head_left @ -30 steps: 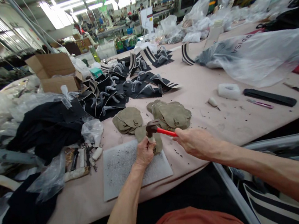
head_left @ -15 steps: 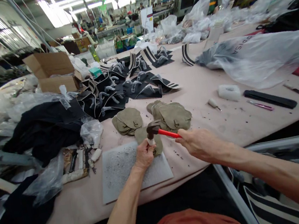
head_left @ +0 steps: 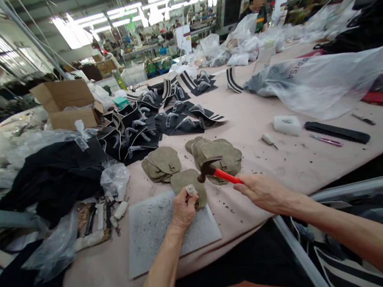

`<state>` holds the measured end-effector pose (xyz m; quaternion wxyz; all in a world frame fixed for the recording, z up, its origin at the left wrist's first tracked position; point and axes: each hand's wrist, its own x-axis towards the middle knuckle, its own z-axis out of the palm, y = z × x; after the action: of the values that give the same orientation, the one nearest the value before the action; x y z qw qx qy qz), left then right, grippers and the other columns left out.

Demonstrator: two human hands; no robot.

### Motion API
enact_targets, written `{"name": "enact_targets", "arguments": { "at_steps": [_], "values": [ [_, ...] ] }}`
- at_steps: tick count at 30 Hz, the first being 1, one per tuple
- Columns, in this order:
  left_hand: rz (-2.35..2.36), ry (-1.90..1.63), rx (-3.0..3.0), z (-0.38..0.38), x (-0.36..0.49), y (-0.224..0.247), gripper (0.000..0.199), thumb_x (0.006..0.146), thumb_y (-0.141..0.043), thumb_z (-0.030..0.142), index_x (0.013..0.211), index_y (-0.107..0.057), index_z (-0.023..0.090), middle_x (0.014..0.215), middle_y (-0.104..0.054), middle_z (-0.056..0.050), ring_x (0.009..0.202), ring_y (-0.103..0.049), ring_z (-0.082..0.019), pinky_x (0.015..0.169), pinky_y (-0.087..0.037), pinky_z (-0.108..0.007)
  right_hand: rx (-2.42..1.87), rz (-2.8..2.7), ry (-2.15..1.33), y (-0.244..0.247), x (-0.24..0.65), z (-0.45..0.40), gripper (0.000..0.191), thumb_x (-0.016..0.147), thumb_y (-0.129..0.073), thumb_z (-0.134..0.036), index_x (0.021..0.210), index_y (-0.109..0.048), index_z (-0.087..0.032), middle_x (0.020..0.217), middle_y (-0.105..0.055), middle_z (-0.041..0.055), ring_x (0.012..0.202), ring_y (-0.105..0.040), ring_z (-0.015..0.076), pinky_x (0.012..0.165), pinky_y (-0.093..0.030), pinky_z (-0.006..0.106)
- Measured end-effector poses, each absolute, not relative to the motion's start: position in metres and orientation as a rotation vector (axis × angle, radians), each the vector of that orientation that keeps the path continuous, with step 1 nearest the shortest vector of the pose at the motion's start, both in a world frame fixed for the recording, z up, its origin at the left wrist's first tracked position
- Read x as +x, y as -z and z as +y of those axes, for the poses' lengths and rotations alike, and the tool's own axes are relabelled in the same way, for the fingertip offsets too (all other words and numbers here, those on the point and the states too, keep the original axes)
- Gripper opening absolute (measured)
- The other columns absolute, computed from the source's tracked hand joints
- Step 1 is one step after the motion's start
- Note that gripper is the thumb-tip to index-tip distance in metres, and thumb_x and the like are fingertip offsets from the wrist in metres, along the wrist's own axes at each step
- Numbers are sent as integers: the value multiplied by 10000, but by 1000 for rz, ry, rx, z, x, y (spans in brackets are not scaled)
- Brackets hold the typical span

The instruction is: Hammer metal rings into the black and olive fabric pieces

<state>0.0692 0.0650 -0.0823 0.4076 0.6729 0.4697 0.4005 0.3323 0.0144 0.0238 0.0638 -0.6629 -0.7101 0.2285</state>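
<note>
My left hand [head_left: 184,211] is closed around a white-wrapped hole punch [head_left: 191,190], held upright over an olive fabric piece [head_left: 182,179]. The punch's lower end is hidden by my fingers. That piece lies partly on a grey board [head_left: 148,228] marked with dark specks. In my right hand [head_left: 259,192] is a claw hammer [head_left: 227,175] with a red handle, gripped near its end. Its dark head hangs just right of the punch top, apart from it. Behind, on the table, lie a left stack of olive pieces [head_left: 162,161] and a right stack of olive pieces [head_left: 219,150].
Black striped pieces [head_left: 181,119] spread behind the stacks. Left are a cardboard box [head_left: 68,104], dark cloth [head_left: 51,163] and several wrapped tools [head_left: 102,218]. Right lie another wrapped tool [head_left: 268,140], a white roll [head_left: 287,125] and a black strip [head_left: 337,131]. A person [head_left: 258,10] is at the back.
The hammer head has moved off the punch top to the right, and my right hand has shifted with it. My left hand keeps hold of the punch. The whole view has shifted slightly.
</note>
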Motion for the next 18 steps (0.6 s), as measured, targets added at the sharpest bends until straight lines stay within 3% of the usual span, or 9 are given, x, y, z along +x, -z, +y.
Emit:
{"name": "enact_targets", "arguments": {
  "at_steps": [3,5,8,10,12,14,18],
  "values": [
    [1153,-1001,1643,64,69,80,102,854,-589,264,885,-629,175,824,-712,-40,737,-655,-171,699,-506,-267,-2012,-2015,-954,19,363,8,395,1004,-325,-402,731,-530,-204,717,-643,50,656,-575,171,623,-359,282],
    [1131,-1000,1613,62,68,79,135,863,-599,286,926,-628,171,849,-712,-47,751,-658,-176,709,-518,-274,-2118,-2008,-941,48,379,3,381,999,-343,-381,746,-558,-195,723,-650,59,674,-593,184,646,-386,294],
    [1102,-1013,1581,60,67,78,288,888,-596,329,1124,-616,165,961,-723,-71,847,-679,-197,785,-543,-305,-2199,-2069,-502,72,378,0,282,980,-421,-342,884,-631,-180,860,-680,99,770,-627,223,709,-430,327],
    [1105,-1016,1584,59,67,75,401,902,-591,362,1251,-578,164,1038,-721,-86,909,-683,-208,841,-548,-330,-2063,-2076,-191,74,357,4,227,956,-480,-298,1032,-657,-178,1064,-678,138,938,-634,258,814,-461,361],
    [1123,-1011,1601,58,67,71,447,909,-586,386,1294,-565,160,1069,-720,-94,918,-680,-211,860,-549,-343,-1845,-2058,-107,71,322,11,290,946,-501,-254,1192,-635,-179,1251,-631,150,1117,-593,274,938,-458,384],
    [1152,-1013,1623,59,66,68,414,908,-584,388,1250,-599,155,1050,-728,-92,915,-678,-213,862,-547,-342,-1678,-2043,-198,71,280,20,364,950,-493,-228,1296,-595,-179,1335,-600,140,1192,-563,260,995,-452,382],
    [1234,-1046,1678,60,65,71,231,871,-609,365,951,-680,160,861,-723,-56,814,-664,-199,780,-542,-302,-1650,-2003,-346,85,214,28,431,963,-462,-205,1381,-565,-203,1411,-577,120,1224,-551,261,1017,-445,408]
  ]
}}
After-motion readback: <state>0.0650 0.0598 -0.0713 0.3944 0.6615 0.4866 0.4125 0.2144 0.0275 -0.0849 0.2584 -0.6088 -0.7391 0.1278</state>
